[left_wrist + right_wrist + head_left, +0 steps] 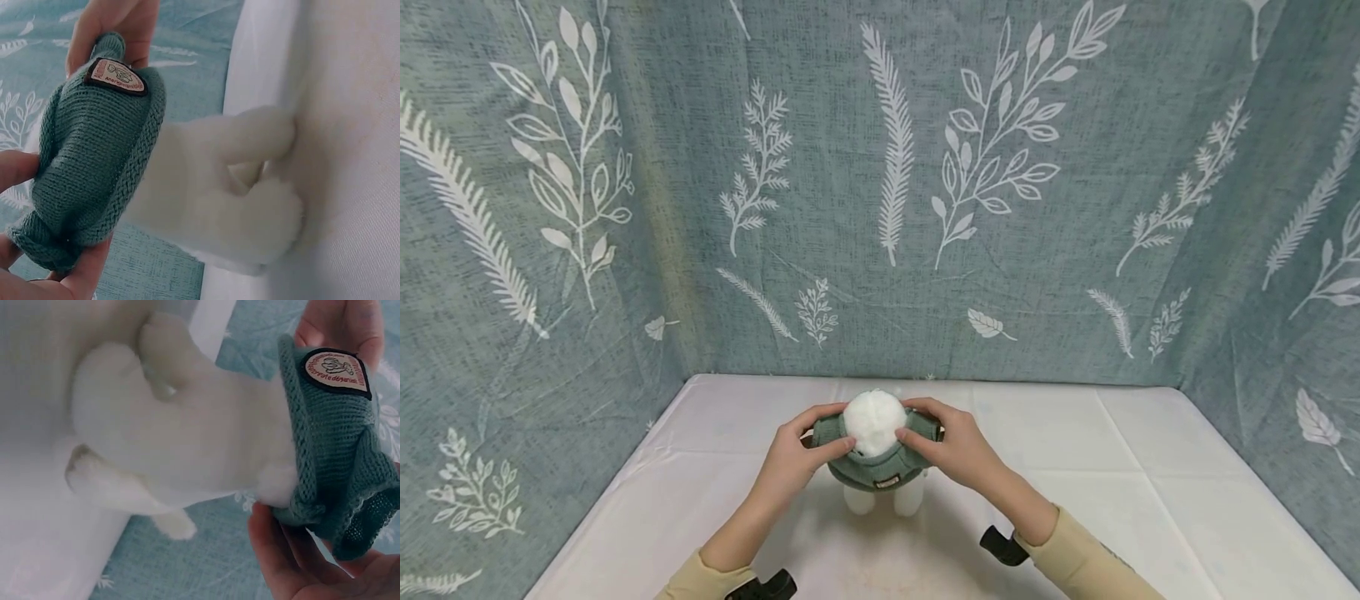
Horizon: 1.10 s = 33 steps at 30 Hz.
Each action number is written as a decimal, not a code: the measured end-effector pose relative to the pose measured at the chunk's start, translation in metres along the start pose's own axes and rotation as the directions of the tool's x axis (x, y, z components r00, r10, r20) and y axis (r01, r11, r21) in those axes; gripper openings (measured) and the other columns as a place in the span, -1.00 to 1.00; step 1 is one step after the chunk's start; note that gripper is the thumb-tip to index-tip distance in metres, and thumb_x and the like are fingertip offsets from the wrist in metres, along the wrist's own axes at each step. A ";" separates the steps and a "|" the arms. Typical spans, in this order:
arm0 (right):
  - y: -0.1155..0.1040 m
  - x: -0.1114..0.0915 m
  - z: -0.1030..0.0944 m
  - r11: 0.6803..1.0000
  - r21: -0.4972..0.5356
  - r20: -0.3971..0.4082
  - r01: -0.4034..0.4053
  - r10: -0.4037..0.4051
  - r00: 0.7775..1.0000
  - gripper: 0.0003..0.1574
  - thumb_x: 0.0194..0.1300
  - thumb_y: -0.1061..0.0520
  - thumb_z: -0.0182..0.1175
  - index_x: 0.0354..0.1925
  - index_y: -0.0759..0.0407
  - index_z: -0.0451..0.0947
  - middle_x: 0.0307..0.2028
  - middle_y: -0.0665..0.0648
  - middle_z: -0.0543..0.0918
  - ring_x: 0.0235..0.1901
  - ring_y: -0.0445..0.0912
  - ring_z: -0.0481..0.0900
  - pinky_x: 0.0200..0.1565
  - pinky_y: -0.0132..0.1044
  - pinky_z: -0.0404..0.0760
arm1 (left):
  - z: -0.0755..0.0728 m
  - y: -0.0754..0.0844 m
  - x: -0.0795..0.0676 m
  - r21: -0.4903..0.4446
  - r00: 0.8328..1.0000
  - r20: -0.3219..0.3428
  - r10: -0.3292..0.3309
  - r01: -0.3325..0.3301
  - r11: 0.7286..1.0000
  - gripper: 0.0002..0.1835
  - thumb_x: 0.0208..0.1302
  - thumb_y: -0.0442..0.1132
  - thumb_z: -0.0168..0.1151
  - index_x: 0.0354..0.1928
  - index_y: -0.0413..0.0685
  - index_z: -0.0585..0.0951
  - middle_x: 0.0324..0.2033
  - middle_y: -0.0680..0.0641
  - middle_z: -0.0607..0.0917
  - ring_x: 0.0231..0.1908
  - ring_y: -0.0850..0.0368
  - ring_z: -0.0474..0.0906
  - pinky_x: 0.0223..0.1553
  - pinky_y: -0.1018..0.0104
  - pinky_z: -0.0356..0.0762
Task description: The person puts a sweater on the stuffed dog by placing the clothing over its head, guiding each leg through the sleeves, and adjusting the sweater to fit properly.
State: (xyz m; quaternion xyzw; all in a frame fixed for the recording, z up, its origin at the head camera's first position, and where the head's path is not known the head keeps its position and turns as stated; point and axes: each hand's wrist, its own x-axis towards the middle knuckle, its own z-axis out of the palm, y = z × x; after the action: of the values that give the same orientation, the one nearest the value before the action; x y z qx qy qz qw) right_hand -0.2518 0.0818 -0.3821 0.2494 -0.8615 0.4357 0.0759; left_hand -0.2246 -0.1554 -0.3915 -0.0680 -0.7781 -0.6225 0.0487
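A white plush toy [875, 422] stands on the table with a green knitted sweater [868, 477] around its upper part. Its rounded white head shows above the sweater, and its legs [256, 134] show below. My left hand [796, 458] grips the sweater's left side, thumb near the neck opening. On the opposite side, my right hand [961, 446] holds the sweater in the same way. A patch [337, 370] with a dark border is on the sweater. In the right wrist view, a sleeve [372, 515] gapes at its end.
A white cloth [1075, 483] with fold lines covers the table. Behind and at both sides hangs a blue-green curtain [827, 192] with white leaf prints. Black wrist devices [1003, 546] sit by the beige sleeve cuffs [1063, 533].
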 end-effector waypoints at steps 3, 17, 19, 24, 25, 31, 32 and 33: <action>0.001 0.000 0.000 0.999 0.003 0.026 -0.035 0.035 0.999 -0.47 0.24 -0.20 0.22 0.13 -0.08 0.50 -0.02 -0.01 0.66 -0.07 -0.11 0.62 -0.16 -0.26 0.60 | -0.001 -0.001 0.001 0.001 1.000 0.001 -0.015 0.015 1.000 -0.52 0.07 -0.16 0.42 0.09 0.12 0.59 0.12 -0.04 0.55 -0.02 -0.02 0.53 -0.05 0.13 0.54; 0.007 0.003 -0.001 0.998 -0.006 0.087 -0.069 0.069 0.994 -0.47 0.26 -0.23 0.18 0.09 0.00 0.54 -0.04 0.02 0.66 -0.13 -0.14 0.60 -0.19 -0.28 0.58 | -0.004 -0.004 0.004 -0.004 0.996 0.034 -0.085 0.085 0.996 -0.50 0.10 -0.13 0.40 0.13 0.01 0.58 0.10 -0.09 0.56 0.04 0.03 0.47 0.04 0.09 0.46; 0.008 0.004 -0.001 0.998 -0.006 0.100 -0.067 0.067 0.993 -0.46 0.27 -0.23 0.16 0.09 0.02 0.53 -0.05 0.03 0.66 -0.14 -0.14 0.60 -0.19 -0.27 0.58 | -0.005 -0.004 0.005 -0.013 0.994 0.044 -0.097 0.098 0.995 -0.49 0.11 -0.12 0.39 0.14 0.00 0.57 0.12 -0.11 0.54 0.08 0.02 0.45 0.08 0.05 0.44; 0.009 0.005 0.000 0.997 -0.010 0.133 -0.072 0.072 0.988 -0.44 0.31 -0.24 0.12 0.11 0.06 0.51 -0.01 0.08 0.64 -0.05 -0.06 0.59 -0.12 -0.18 0.59 | -0.006 -0.007 0.007 -0.054 0.990 0.060 -0.125 0.129 0.990 -0.48 0.12 -0.14 0.38 0.15 -0.09 0.55 0.18 -0.15 0.49 0.19 -0.02 0.39 0.17 0.01 0.40; 0.009 0.005 0.000 0.997 -0.008 0.138 -0.075 0.075 0.988 -0.43 0.32 -0.24 0.11 0.12 0.07 0.51 0.01 0.09 0.63 -0.02 -0.04 0.58 -0.09 -0.16 0.59 | -0.006 -0.008 0.008 -0.072 0.988 0.066 -0.137 0.142 0.987 -0.47 0.12 -0.15 0.38 0.15 -0.11 0.55 0.19 -0.17 0.49 0.19 -0.03 0.40 0.18 0.03 0.41; 0.010 0.005 0.001 0.996 -0.006 0.167 -0.092 0.092 0.982 -0.40 0.34 -0.24 0.07 0.14 0.11 0.48 0.05 0.11 0.61 0.06 -0.01 0.55 -0.02 -0.10 0.57 | -0.005 -0.010 0.011 -0.213 0.967 0.107 -0.231 0.249 0.945 -0.42 0.15 -0.21 0.36 0.20 -0.28 0.47 0.26 -0.28 0.35 0.12 -0.01 0.49 0.11 0.20 0.51; 0.010 0.005 0.001 0.995 -0.005 0.170 -0.096 0.096 0.981 -0.40 0.34 -0.24 0.06 0.15 0.11 0.48 0.05 0.11 0.61 0.06 -0.01 0.55 -0.02 -0.10 0.57 | -0.005 -0.010 0.011 -0.230 0.964 0.109 -0.242 0.261 0.938 -0.41 0.14 -0.22 0.36 0.20 -0.29 0.46 0.28 -0.29 0.32 0.12 0.00 0.49 0.09 0.22 0.52; 0.010 0.005 0.001 0.995 -0.005 0.171 -0.099 0.098 0.980 -0.40 0.35 -0.24 0.06 0.15 0.11 0.48 0.04 0.11 0.60 0.06 -0.01 0.55 -0.01 -0.10 0.56 | -0.005 -0.010 0.012 -0.243 0.962 0.110 -0.248 0.268 0.932 -0.40 0.14 -0.22 0.36 0.21 -0.30 0.45 0.29 -0.29 0.30 0.11 0.00 0.49 0.08 0.23 0.53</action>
State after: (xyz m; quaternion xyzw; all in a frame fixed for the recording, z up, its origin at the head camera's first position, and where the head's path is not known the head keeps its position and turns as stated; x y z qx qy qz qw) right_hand -0.2611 0.0842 -0.3881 0.2430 -0.8754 0.4173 -0.0206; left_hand -0.2377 -0.1619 -0.3980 0.0051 -0.6949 -0.7154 -0.0732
